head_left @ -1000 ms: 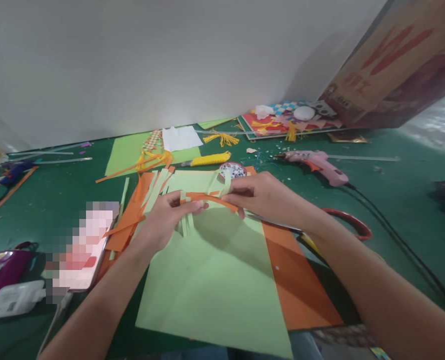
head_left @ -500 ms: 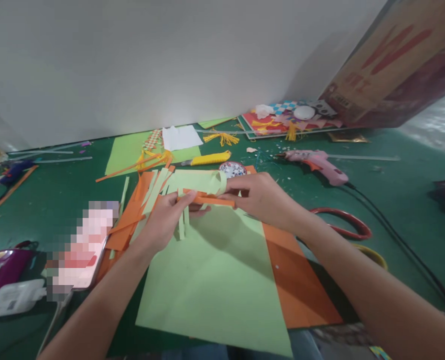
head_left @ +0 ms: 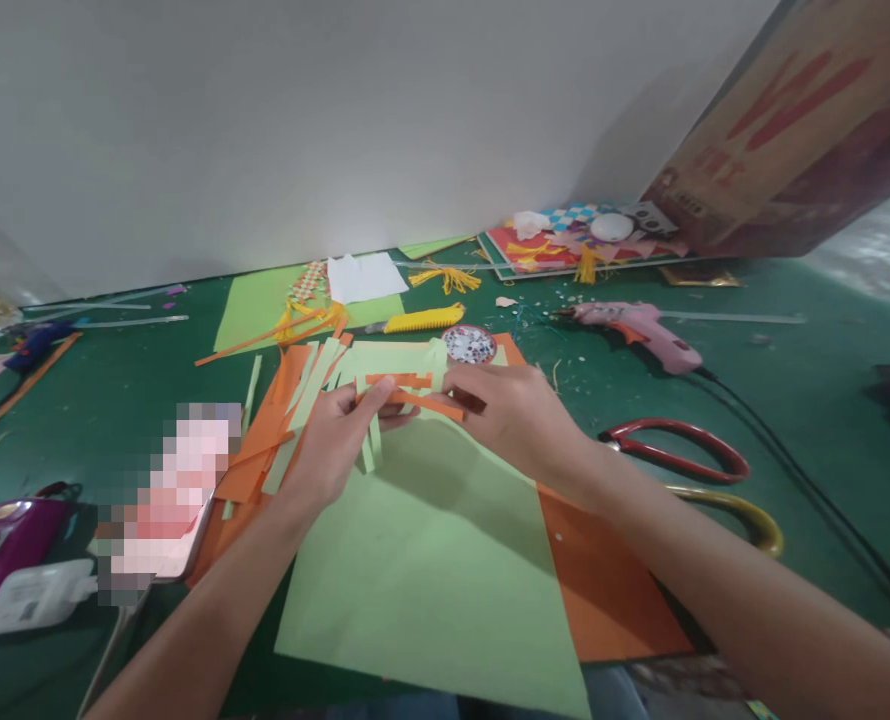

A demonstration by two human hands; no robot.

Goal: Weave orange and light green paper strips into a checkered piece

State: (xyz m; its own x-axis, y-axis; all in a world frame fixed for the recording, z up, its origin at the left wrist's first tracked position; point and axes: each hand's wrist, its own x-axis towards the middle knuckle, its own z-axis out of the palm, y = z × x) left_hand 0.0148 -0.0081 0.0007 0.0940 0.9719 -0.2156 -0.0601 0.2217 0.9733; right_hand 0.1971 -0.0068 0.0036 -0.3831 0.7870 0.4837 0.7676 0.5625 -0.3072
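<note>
My left hand (head_left: pixel 340 430) pinches a small bundle of crossed paper strips, with light green ends hanging below it. An orange paper strip (head_left: pixel 434 405) runs from there across to my right hand (head_left: pixel 501 400), whose fingers are closed at the strip's right end. A light green strip (head_left: pixel 437 362) curls upward beside the right fingertips. Both hands are above a large light green paper sheet (head_left: pixel 430 580), which lies over an orange sheet (head_left: pixel 610 590). Cut green strips (head_left: pixel 306 410) and orange strips (head_left: pixel 265 460) are piled left of my left hand.
Beyond the hands lie a yellow cutter (head_left: pixel 422 318) and a round dish of sequins (head_left: pixel 469 345). Scissors with red and yellow handles (head_left: pixel 677 450) and a pink glue gun (head_left: pixel 640 330) are on the right. A phone (head_left: pixel 175 500) is on the left.
My right hand has turned slightly and lowered. The orange strip's right end now slants down more, and the curled green strip stands more upright. My left hand keeps its pinch.
</note>
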